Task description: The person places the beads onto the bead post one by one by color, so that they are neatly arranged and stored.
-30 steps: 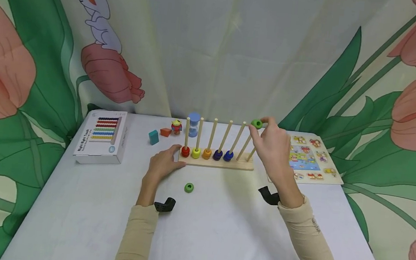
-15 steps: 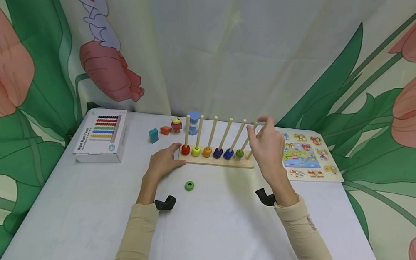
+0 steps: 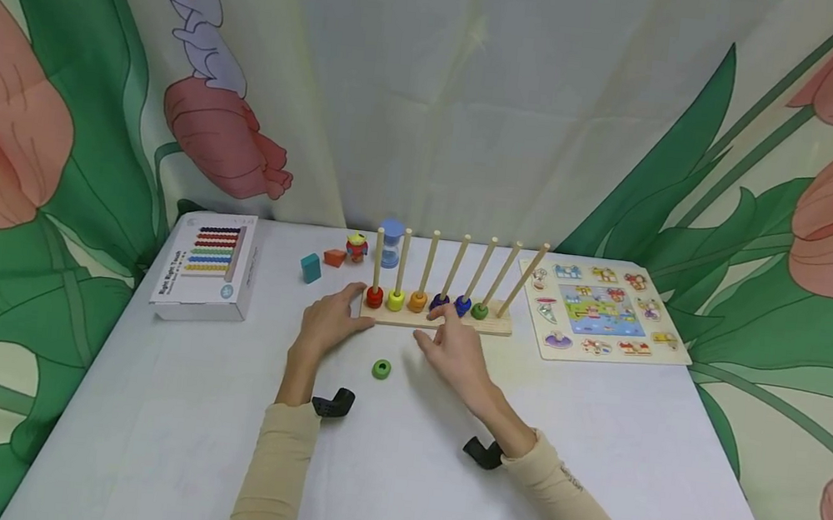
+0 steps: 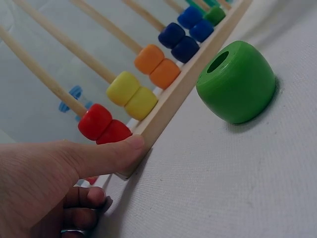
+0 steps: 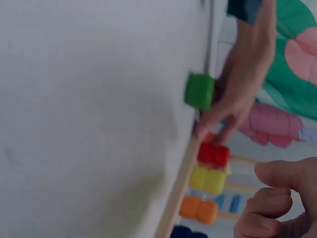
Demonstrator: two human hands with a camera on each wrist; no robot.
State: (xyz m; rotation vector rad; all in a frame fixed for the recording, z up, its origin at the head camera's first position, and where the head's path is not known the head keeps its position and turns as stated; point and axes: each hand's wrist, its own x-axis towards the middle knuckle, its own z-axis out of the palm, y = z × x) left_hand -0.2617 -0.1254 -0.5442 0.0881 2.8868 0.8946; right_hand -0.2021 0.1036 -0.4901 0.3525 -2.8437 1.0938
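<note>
A wooden bead stacker [image 3: 496, 326] stands on the white table with several upright pegs. Pairs of red [image 4: 95, 122], yellow [image 4: 124, 89], orange [image 4: 149, 59], dark blue [image 4: 172, 35] and blue beads [image 4: 190, 18] sit low on pegs, then a single green bead [image 3: 480, 310]; the rightmost peg is bare. My left hand [image 3: 328, 323] grips the stacker's left end, thumb on its front edge. In front lies a loose green bead [image 3: 381, 369], hole visible. Between this bead and the stacker, my right hand [image 3: 458, 356] hovers with fingers bent and nothing held, partly covering the dark blue beads.
At the left stands a white box [image 3: 205, 266] with a stacker pictured on it. Behind the stacker are a teal block [image 3: 311, 267], an orange block [image 3: 334, 258], a small figure [image 3: 357, 247] and a blue sand timer [image 3: 391, 242]. A picture puzzle board [image 3: 603, 316] lies right.
My right hand released a green bead onto the sixth peg, where it dropped to the base. The hand then moved left and down toward the loose bead. My left hand stays put.
</note>
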